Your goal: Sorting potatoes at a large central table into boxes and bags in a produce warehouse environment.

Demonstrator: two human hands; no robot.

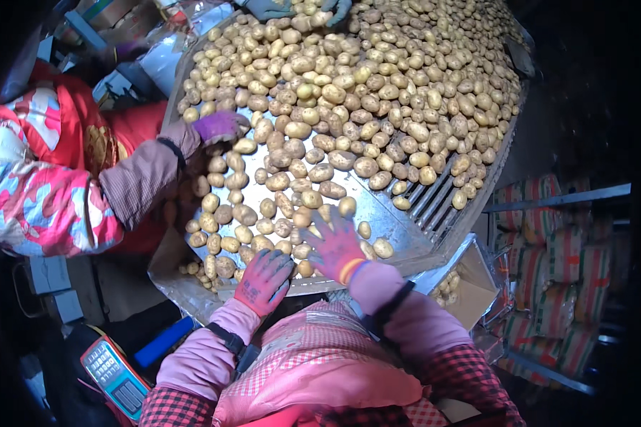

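Note:
Potatoes [320,173] cover a metal sorting table [384,217], heaped thickly toward the far side and thinner near me. My left hand [265,281], in a pink glove with grey fingers, lies at the near edge with its fingers stretched over a few potatoes. To its right, my right hand [332,247] wears a similar glove and spreads its fingers on the potatoes and bare metal. Neither hand grips a potato that I can make out. What lies under the palms is hidden.
At the left, a co-worker's purple-gloved hand [222,127] reaches among the potatoes. Another person's grey-gloved hand [269,7] is at the far edge. Slots [441,203] run along the right side. A cardboard box [470,288] stands below; stacked filled sacks [559,263] lie further right.

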